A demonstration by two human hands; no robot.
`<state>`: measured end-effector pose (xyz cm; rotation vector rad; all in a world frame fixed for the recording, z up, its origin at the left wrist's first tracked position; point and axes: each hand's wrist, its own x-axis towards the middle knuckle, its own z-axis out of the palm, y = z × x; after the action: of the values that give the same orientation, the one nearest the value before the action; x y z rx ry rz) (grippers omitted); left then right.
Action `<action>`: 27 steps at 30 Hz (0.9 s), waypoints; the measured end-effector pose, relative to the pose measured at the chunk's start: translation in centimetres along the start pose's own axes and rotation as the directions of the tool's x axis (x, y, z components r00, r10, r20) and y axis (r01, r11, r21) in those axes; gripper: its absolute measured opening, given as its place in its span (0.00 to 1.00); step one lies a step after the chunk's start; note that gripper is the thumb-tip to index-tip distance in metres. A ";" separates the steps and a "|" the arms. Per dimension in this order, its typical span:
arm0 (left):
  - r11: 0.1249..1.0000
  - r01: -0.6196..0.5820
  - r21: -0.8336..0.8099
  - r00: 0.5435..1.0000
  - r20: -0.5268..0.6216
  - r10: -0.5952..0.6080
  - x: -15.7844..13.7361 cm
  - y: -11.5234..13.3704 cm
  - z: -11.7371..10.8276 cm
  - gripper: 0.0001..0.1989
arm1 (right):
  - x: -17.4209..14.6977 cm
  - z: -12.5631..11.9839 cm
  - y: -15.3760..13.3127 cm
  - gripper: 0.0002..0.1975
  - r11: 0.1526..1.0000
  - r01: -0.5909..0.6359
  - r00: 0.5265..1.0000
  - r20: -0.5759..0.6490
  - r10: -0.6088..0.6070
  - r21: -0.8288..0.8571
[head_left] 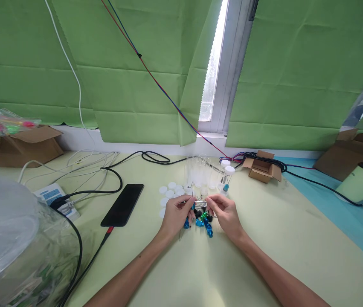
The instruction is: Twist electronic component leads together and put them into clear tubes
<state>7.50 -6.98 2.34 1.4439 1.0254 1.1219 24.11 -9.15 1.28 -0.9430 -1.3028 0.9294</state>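
Observation:
Both hands are near each other above a small heap of coloured parts on the pale yellow table. My left hand (177, 215) is closed in a pinch, with a thin metal rod (192, 189) rising at its fingertips and a bit of blue beside them. My right hand (227, 214) is closed too, its fingertips at small silver metal pieces (200, 204); what it grips is too small to make out. Below the fingers lie blue metallic pieces (208, 228), a green piece (204, 216) and black ones. Another blue piece (186, 223) sits under my left hand.
White round caps (163, 190) lie left of several clear tubes (193, 170); two capped tubes (229, 171) stand right of them. A phone (122, 205), cables, a power strip (53, 196), a large clear plastic container (5, 238), a small open carton (261, 170) and a green cup (360, 181) surround the work area.

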 end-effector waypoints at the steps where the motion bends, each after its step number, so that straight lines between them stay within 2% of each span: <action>1: 1.000 -0.003 0.004 1.000 -0.002 0.003 0.0 0.0 0.0 0.17 | 0.0 0.0 0.0 0.13 1.000 -0.015 1.000 0.000 0.015 0.018; 7: 1.000 -0.023 0.021 1.000 -0.013 0.023 0.0 0.1 0.1 0.17 | 0.1 0.0 0.1 0.14 0.987 -0.115 0.993 0.004 0.116 0.113; 14: 0.997 -0.045 0.055 0.999 -0.026 0.046 -0.2 0.0 0.1 0.18 | 0.1 0.2 0.4 0.14 0.933 -0.248 0.968 0.033 0.248 0.259; 21: 0.996 -0.060 0.072 0.998 -0.026 0.062 -0.2 -0.3 0.1 0.17 | 0.1 0.3 0.3 0.15 0.894 -0.265 0.962 0.042 0.268 0.361; 27: 0.996 -0.061 0.061 0.997 -0.035 0.063 -0.2 -0.2 0.1 0.16 | 0.0 0.3 0.5 0.15 0.895 -0.247 0.967 0.038 0.252 0.371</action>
<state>7.57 -7.12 2.08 1.5165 1.0535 1.1754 23.76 -8.94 0.80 -0.8223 -0.9583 1.3176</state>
